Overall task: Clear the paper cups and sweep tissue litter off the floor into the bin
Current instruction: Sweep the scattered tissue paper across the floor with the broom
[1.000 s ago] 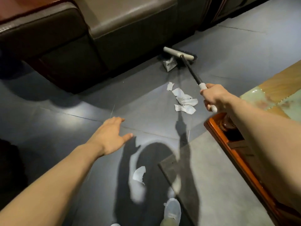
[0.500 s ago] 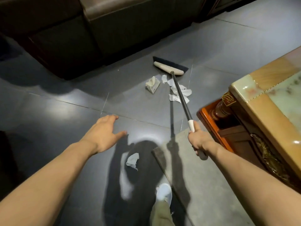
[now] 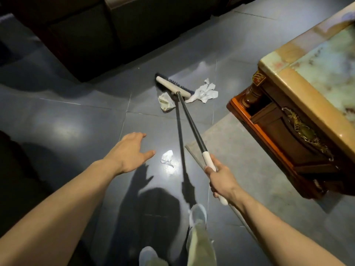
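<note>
My right hand (image 3: 221, 179) grips the white handle end of a broom (image 3: 190, 120). Its cream head with dark bristles (image 3: 172, 86) rests on the dark tiled floor ahead. A crumpled tissue wad (image 3: 166, 101) lies against the near side of the head. A bunch of white tissue pieces (image 3: 204, 93) sits just right of the head. One more small tissue scrap (image 3: 168, 158) lies on the floor between my hands. My left hand (image 3: 130, 152) hovers over the floor, fingers spread, holding nothing. No bin or paper cups are in view.
A dark leather sofa (image 3: 115, 31) runs along the top. A carved wooden table with a marble top (image 3: 307, 89) stands at the right, on a grey rug (image 3: 259, 179). My shoes (image 3: 198, 213) are at the bottom centre.
The broom head has been dragged from the sofa's base toward me, bringing the tissue wad and white pieces with it. My right hand pulled back and lower. The left hand barely moved.
</note>
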A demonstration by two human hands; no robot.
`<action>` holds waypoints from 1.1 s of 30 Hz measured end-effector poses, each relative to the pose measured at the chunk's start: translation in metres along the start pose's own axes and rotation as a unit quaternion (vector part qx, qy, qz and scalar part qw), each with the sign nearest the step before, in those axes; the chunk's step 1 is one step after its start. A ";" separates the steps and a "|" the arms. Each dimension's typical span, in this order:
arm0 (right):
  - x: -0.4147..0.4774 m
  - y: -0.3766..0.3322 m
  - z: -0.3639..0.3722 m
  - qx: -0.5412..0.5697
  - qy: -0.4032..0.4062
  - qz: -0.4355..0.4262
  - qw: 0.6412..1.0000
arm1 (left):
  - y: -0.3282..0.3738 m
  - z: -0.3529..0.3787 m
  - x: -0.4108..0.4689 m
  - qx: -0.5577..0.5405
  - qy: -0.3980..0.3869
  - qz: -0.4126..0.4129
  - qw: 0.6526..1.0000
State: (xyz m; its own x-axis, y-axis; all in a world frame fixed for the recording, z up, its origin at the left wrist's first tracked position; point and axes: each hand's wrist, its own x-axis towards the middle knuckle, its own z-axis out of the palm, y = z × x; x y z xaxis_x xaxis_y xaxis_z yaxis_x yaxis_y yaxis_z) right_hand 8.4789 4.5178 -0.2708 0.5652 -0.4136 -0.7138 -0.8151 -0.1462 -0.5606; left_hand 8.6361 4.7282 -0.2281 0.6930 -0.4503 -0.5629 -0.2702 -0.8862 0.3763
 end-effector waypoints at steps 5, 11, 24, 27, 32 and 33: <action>0.007 -0.024 -0.031 0.044 0.050 -0.011 0.998 | -0.005 0.007 -0.015 -0.011 0.007 -0.017 1.000; 0.069 -0.068 -0.094 0.027 0.084 -0.004 0.996 | -0.001 0.008 -0.015 -0.016 0.031 -0.032 0.999; 0.068 -0.035 -0.028 0.031 -0.032 0.058 0.997 | -0.004 0.046 -0.020 -0.036 0.038 -0.076 0.996; 0.043 -0.024 0.004 0.018 -0.049 0.048 0.997 | -0.005 0.050 -0.042 -0.041 0.054 -0.063 0.996; -0.016 0.007 0.043 -0.049 -0.072 0.032 0.996 | -0.028 0.075 -0.109 -0.041 0.061 -0.059 0.996; -0.030 0.015 0.049 -0.064 -0.076 0.027 0.995 | -0.035 0.083 -0.124 -0.038 0.057 -0.060 0.996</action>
State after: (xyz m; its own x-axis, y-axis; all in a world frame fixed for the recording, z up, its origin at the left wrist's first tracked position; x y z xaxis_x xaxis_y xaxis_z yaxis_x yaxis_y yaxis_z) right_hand 8.4558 4.5723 -0.2784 0.5242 -0.2844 -0.8027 -0.8493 -0.2435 -0.4684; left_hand 8.5040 4.8062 -0.2329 0.7904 -0.3221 -0.5210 -0.1326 -0.9204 0.3678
